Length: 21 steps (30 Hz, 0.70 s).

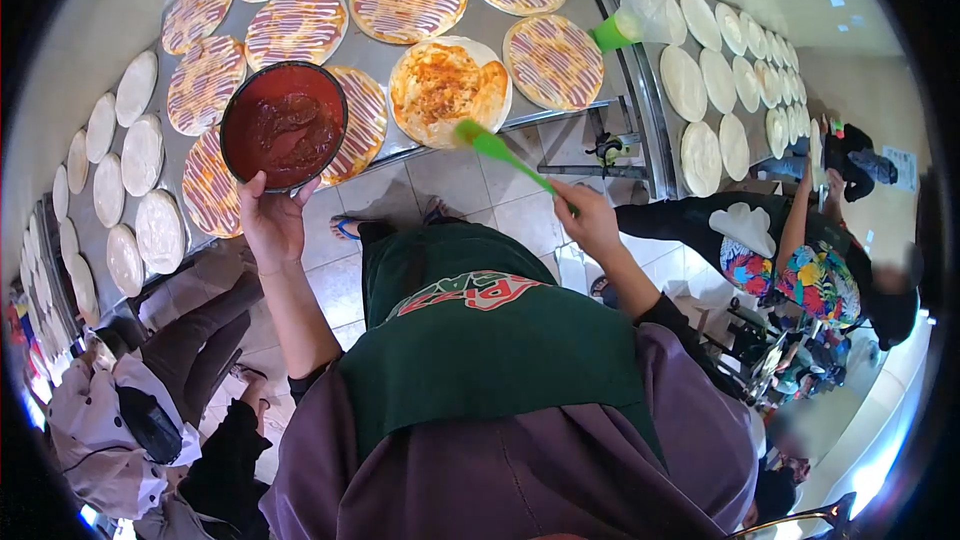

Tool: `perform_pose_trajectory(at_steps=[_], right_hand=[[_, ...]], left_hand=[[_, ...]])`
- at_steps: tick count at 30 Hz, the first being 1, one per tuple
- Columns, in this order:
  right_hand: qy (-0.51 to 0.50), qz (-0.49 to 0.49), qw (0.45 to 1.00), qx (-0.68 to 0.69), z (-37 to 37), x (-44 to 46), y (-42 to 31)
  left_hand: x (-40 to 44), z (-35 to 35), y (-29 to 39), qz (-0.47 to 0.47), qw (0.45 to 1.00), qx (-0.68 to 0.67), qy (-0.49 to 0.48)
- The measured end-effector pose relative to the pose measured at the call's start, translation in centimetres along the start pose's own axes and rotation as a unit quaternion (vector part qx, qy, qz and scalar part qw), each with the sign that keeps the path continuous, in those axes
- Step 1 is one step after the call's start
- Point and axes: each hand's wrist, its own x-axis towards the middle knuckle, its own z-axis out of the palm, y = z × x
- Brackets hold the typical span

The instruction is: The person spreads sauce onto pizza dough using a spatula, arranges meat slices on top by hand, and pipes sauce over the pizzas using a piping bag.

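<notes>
My left hand (275,215) holds up a round dark-rimmed bowl (285,125) with red sauce inside, above the near edge of the metal table. Closed around the handle of a green brush (505,156) is my right hand (587,215). The brush head is at the lower edge of a pizza base (447,90) partly covered in orange-red sauce; whether it touches cannot be made out. Finished-looking pizzas with white stripes (553,62) lie beside and behind that base. The bowl hides part of a striped pizza (360,125).
Plain bases (160,230) lie on the left, and more bases (684,83) stand on a right-hand table. A green container (617,30) is at the table's right end. A person in a floral garment (820,280) is at right, another person in white (110,430) at lower left.
</notes>
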Motion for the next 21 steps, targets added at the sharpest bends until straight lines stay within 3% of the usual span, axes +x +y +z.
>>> perform_pose_trajectory(at_steps=[3, 6, 10, 16, 21], right_hand=[[0.113, -0.023, 0.993, -0.014, 0.2, 3.5, 1.5], [0.14, 0.008, 0.989, -0.047, 0.8, 6.1, 2.1], [0.141, 0.009, 0.989, -0.044, 4.6, 2.2, 3.9], [0.08, 0.031, 0.996, 0.01, 6.1, -4.2, 0.9], [0.153, 0.021, 0.988, 0.024, 6.4, -1.9, 0.9]], left_hand=[[0.5, 0.8, 0.0, -0.005, 1.0, 0.001, 0.006], [0.7, 1.3, 0.0, -0.01, 1.0, 0.009, 0.003], [0.8, 1.3, 0.1, -0.016, 1.0, -0.001, -0.016], [0.9, 0.9, 0.4, -0.022, 1.0, 0.008, -0.003], [1.2, 1.8, 0.5, -0.021, 1.0, -0.004, -0.007]])
